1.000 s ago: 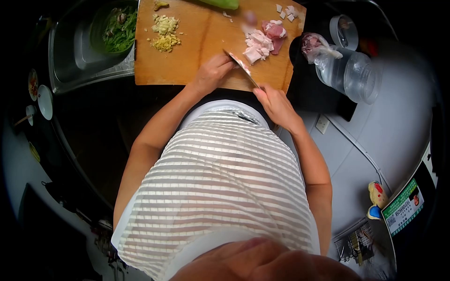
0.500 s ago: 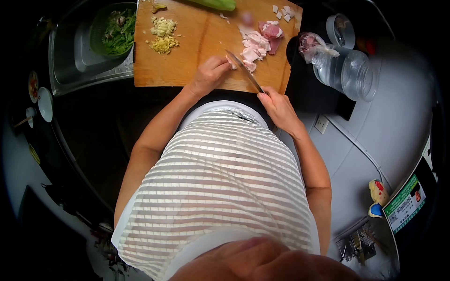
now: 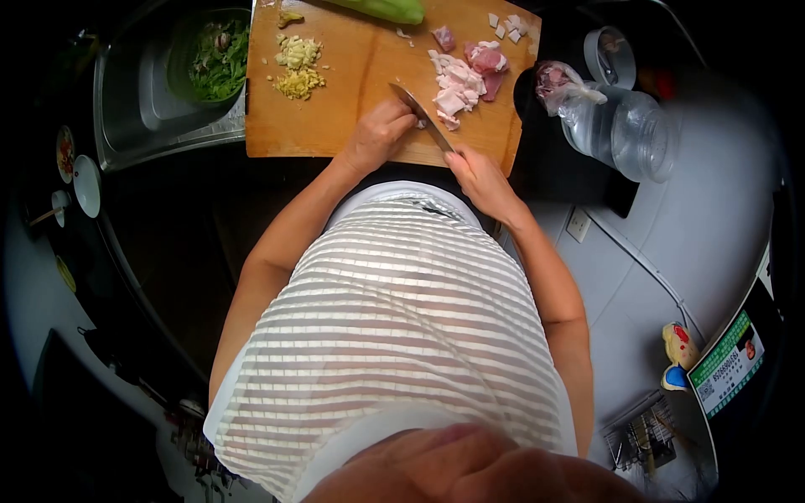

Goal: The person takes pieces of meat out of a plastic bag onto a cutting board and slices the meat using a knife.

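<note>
My right hand [image 3: 478, 172] is wrapped round the handle of a knife [image 3: 424, 117], its blade slanting up and left over the wooden board [image 3: 352, 84]. Beside the blade, my left hand [image 3: 381, 132] has its fingers bent together on a small piece of pale meat [image 3: 421, 123], mostly hidden by the fingers and blade. Cut pale pieces of meat [image 3: 457, 86] lie just beyond the knife, against a redder chunk [image 3: 486, 59]. A small pink piece [image 3: 444, 38] sits farther back.
Chopped garlic [image 3: 298, 52] and minced yellow bits [image 3: 299, 82] lie at the board's left, a green vegetable [image 3: 386, 8] at its far edge. White squares [image 3: 511, 25] are back right. A sink [image 3: 134, 126] with leafy greens [image 3: 220, 67] is left; a clear jar [image 3: 620, 130] is right.
The knife and my right hand have shifted left, the blade now closer to my left fingers. The view has moved slightly, and the pink piece at the back looks sharper.
</note>
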### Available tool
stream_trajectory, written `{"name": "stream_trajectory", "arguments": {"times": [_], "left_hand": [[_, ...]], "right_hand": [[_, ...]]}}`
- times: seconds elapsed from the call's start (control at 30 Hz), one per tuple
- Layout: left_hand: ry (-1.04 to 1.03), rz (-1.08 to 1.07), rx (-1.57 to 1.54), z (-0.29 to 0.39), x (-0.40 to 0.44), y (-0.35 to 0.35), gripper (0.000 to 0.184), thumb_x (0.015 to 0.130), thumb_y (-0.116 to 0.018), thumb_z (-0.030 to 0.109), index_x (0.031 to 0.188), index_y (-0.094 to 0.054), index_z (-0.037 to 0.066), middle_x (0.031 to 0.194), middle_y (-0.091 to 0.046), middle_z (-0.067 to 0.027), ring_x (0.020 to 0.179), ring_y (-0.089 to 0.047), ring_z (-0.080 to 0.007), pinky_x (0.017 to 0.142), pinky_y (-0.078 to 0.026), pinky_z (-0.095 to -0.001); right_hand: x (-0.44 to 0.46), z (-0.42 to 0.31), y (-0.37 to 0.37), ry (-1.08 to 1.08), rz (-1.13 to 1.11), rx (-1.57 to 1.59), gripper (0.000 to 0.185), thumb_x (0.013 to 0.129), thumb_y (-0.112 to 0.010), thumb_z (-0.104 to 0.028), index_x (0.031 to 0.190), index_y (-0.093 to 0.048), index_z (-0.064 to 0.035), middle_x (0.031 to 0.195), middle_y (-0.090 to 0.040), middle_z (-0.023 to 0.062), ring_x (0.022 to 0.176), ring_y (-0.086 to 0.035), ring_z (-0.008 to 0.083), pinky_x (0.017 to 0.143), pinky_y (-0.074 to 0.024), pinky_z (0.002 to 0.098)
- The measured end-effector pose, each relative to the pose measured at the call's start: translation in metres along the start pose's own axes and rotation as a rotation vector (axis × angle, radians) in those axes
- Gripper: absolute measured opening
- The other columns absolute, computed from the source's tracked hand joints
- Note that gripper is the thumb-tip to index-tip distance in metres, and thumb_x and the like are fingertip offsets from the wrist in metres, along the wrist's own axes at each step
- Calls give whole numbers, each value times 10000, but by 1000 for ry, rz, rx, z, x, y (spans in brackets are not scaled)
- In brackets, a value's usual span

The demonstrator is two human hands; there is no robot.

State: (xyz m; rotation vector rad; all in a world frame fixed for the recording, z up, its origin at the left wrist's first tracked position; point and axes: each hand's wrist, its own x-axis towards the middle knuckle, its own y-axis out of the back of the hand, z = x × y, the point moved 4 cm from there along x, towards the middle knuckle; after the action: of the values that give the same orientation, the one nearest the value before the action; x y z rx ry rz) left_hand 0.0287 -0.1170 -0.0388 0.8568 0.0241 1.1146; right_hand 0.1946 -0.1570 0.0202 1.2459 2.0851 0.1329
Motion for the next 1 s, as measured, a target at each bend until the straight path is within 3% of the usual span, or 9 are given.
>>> {"name": "stream_trajectory", "arguments": {"times": [0.07, 0.33, 0.53, 0.6, 0.63, 0.7, 0.73, 0.83, 1.0], "left_hand": [[-9, -7, 15, -1, -2, -2, 180, 682, -615, 7, 861, -609, 27, 894, -587, -103, 848, -574, -269, 731, -479, -328], [-147, -135, -27, 12, 18, -23, 188, 709, -678, 38, 888, -621, 23, 887, -584, -107, 802, -587, -272, 656, -486, -327], [115, 79, -177, 9, 7, 4, 119, 782, -653, 42, 899, -635, 29, 900, -583, -102, 811, -592, -227, 651, -482, -304], [396, 145, -352, 12, 13, 33, 124, 834, -609, 120, 925, -652, 47, 878, -569, -114, 785, -575, -260, 711, -475, -320], [397, 141, -350, 19, 21, 42, 124, 834, -609, 120, 925, -652, 47, 878, -569, -114, 785, -575, -260, 711, -475, -320], [124, -235, -443, 42, 34, 41, 220, 848, -599, 190, 980, -642, 20, 888, -569, -124, 811, -569, -287, 725, -469, -345], [126, -231, -437, 42, 34, 39, 220, 848, -599, 190, 980, -642, 20, 888, -569, -124, 811, -569, -287, 725, -469, -345], [-25, -627, -131, 43, 34, 12, 371, 892, -527, 288, 1092, -598, -17, 1029, -567, -172, 968, -533, -346, 860, -426, -392], [-66, -528, -166, 22, 38, -6, 350, 878, -528, 294, 1026, -619, -10, 995, -573, -170, 912, -546, -339, 815, -440, -396]], "right_hand": [[-24, 7, 4, -142, 28, 34, 372, 919, -467, -301, 1021, -543, 48, 824, -603, 259, 785, -596, 408, 687, -446, 417], [-58, 15, 23, -99, 261, -50, 351, 899, -531, -258, 1100, -529, 29, 881, -625, 248, 837, -618, 392, 720, -479, 398], [-66, 20, 20, -17, 250, -231, 380, 886, -545, -305, 1101, -525, 8, 872, -628, 232, 827, -619, 378, 713, -483, 431], [-60, 17, 16, 29, 221, -339, 381, 875, -555, -321, 1081, -521, -2, 841, -630, 211, 794, -621, 370, 694, -483, 438], [-55, 14, 14, 82, 185, -454, 383, 865, -564, -338, 1061, -517, -12, 811, -632, 190, 761, -624, 361, 674, -482, 445], [-45, 9, 12, 83, 137, -527, 393, 868, -555, -346, 1087, -507, -24, 839, -634, 170, 750, -623, 346, 655, -487, 427], [-40, 7, 11, 86, 91, -606, 403, 870, -547, -355, 1113, -497, -37, 868, -636, 151, 740, -622, 332, 636, -492, 408], [-32, 0, 11, 136, 85, -710, 399, 867, -542, -370, 1089, -480, -45, 815, -628, 133, 704, -618, 327, 594, -482, 417], [-41, -7, 14, 114, 14, -729, 402, 860, -552, -373, 1089, -490, -48, 786, -623, 136, 692, -611, 334, 577, -475, 415]]}}
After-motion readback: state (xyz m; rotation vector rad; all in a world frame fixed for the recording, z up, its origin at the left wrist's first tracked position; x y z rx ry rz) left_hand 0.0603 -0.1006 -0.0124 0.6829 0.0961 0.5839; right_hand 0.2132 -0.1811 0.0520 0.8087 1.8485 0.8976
